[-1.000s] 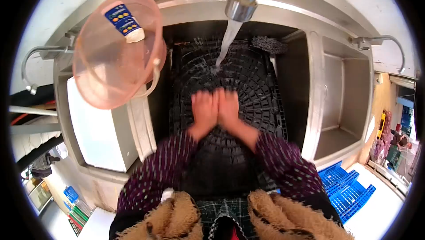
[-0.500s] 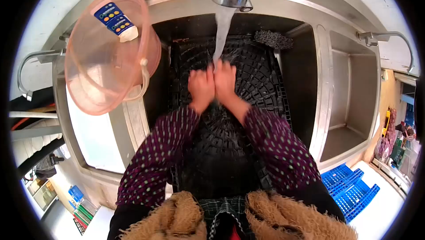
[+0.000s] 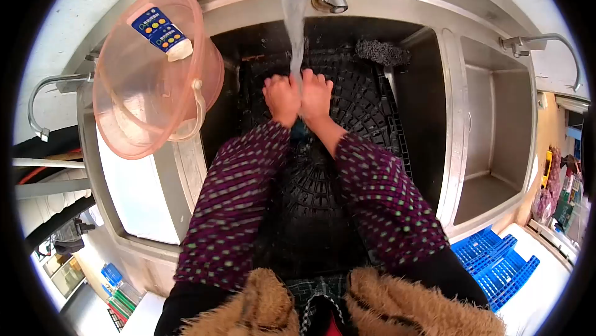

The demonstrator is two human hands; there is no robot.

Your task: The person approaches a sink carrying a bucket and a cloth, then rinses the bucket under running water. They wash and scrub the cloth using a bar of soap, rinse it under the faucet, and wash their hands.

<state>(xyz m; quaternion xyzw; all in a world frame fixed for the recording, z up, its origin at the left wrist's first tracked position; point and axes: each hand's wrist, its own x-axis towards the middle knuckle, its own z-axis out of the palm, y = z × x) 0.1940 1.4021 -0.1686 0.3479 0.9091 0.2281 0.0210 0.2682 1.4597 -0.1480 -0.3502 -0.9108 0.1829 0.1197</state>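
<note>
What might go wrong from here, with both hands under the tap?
The sleeves reach almost to the wrists, so water falling onto the left hand and right hand could soak the cuffs.
The pink bucket sits by the left edge of the sink; an arm swinging that way might knock it.
</note>
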